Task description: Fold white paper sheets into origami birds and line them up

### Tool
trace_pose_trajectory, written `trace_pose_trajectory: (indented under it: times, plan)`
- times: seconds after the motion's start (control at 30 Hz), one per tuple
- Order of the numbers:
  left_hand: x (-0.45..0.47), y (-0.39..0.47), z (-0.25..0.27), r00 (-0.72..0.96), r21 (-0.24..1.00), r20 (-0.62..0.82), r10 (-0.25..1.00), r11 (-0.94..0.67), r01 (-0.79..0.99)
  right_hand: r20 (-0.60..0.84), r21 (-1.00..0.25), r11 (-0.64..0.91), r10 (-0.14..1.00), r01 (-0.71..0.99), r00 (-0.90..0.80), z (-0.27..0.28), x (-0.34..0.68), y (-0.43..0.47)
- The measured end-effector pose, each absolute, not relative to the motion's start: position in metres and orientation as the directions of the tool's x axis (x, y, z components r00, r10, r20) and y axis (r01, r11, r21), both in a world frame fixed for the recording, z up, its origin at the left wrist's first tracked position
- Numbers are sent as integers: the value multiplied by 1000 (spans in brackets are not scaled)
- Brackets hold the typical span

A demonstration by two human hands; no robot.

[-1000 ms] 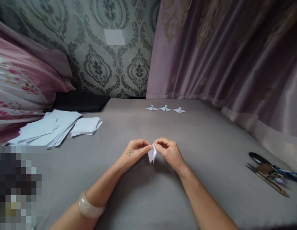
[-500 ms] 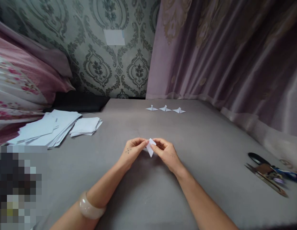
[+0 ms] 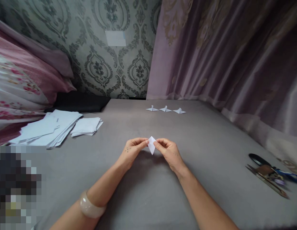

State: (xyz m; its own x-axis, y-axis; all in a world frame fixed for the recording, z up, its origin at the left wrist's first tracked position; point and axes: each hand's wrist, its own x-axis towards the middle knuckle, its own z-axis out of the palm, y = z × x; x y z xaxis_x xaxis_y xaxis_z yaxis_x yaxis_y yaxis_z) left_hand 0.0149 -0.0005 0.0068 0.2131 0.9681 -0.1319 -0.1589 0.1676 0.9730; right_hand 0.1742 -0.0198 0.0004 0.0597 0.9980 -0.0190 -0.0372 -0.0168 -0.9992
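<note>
A folded paper [image 3: 152,146] is tapering downward over the middle of the bench [image 3: 141,198] — left hand [image 3: 134,149] and right hand [image 3: 169,151] are pinching its sides. Three paper figures [image 3: 165,109] are sitting near the bench's far edge, paper stacks [image 3: 86,125] toward its left.

Hidden back of paper [image 3: 151,147]; cropped forearms [image 3: 201,198]

Centre: folded paper [image 3: 151,147] is showing white; left hand [image 3: 131,150] is bearing dark dots. Lower left: bangle [image 3: 91,206] is reading milky white. Tabletop [image 3: 148,195] is appearing grey. Upper left: wallpaper [image 3: 98,67] is displaying dark damask medallions on grey-green. Upper right: curtain [image 3: 210,51] is running mauve, with gold motifs. Left edge: cloth [image 3: 21,81] is carrying pink-red flowers on white.
</note>
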Motion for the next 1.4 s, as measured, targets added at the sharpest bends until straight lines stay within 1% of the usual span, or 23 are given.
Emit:
trace_pose_trajectory:
  times: [0.23, 0.53, 0.63, 0.73, 0.83, 0.93, 1.03, 1.1, 1.27, 1.33, 1.4]
  plan:
    - [16, -1, 8, 219, 969, -136, 966, 176, -174, -38, -996, -33, 997, -80, 65, 1, 175, -20]
    - [16, 0, 5, 219, 962, -177, 960, 215, -167, -91, -990, -77, 988, -116, 121, 2, 172, -20]
    - [17, 0, 4, 227, 960, -153, 962, 200, -198, -104, -990, -91, 987, -111, 122, 2, 171, -20]
    - [18, 0, 5, 273, 956, -128, 953, 192, -222, -89, -993, -78, 989, -88, 122, -1, 172, -19]
    - [17, 0, 3, 353, 964, -165, 921, 226, -139, -62, -997, -58, 995, -51, 80, -6, 173, -18]
    - [15, 0, -1, 418, 975, -180, 890, 218, -44, -32, -999, -32, 999, 5, 20, -11, 173, -18]
    - [14, 1, -6, 452, 975, -187, 872, 221, -22, -16, -998, -17, 1000, 57, 13, -12, 173, -18]
    - [14, 2, -8, 433, 966, -196, 880, 248, -68, -28, -999, -30, 999, 45, 29, -11, 173, -18]
    - [12, 7, -9, 306, 913, -216, 927, 303, -275, -89, -995, -87, 995, -45, 51, 0, 173, -19]
    - [11, 8, -8, 312, 889, -208, 927, 312, -335, -65, -998, -64, 997, -24, 40, 3, 171, -20]
    - [12, 8, -8, 337, 871, -191, 922, 318, -374, -10, -1000, -10, 1000, 20, 18, 4, 170, -22]
